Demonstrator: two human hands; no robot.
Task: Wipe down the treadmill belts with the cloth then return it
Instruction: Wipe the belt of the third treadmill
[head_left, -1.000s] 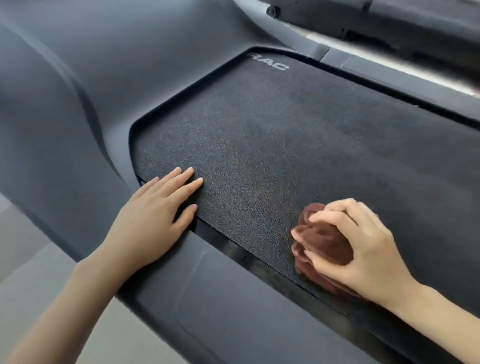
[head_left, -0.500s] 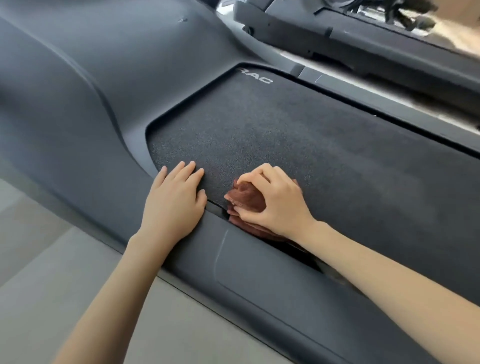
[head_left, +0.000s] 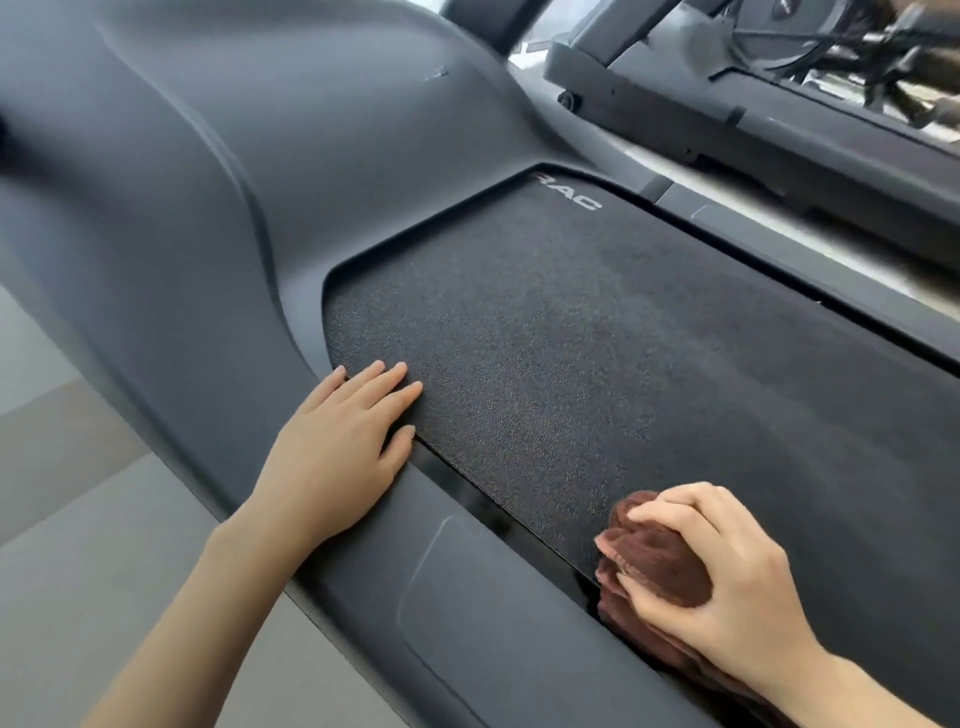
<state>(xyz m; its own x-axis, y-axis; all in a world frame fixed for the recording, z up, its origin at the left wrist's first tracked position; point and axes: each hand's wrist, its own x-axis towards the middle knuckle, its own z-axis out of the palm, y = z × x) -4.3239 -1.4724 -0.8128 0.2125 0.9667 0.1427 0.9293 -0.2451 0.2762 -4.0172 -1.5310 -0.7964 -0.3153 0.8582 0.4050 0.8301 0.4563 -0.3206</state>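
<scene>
The brown cloth (head_left: 657, 569) is bunched into a soft wad at about five o'clock of the scene, on the near edge of the treadmill belt (head_left: 597, 364) beside the side rail (head_left: 467, 639). It looks light and limp, likely to drag a little on the grainy belt, so I judge it best gripped from above with the loose lower folds gathered in. The right hand (head_left: 732, 587) is curled over it and clamps it, while the left hand (head_left: 337, 452), at ten o'clock from the cloth and well apart, lies flat with straight fingers on the belt corner and rail.
</scene>
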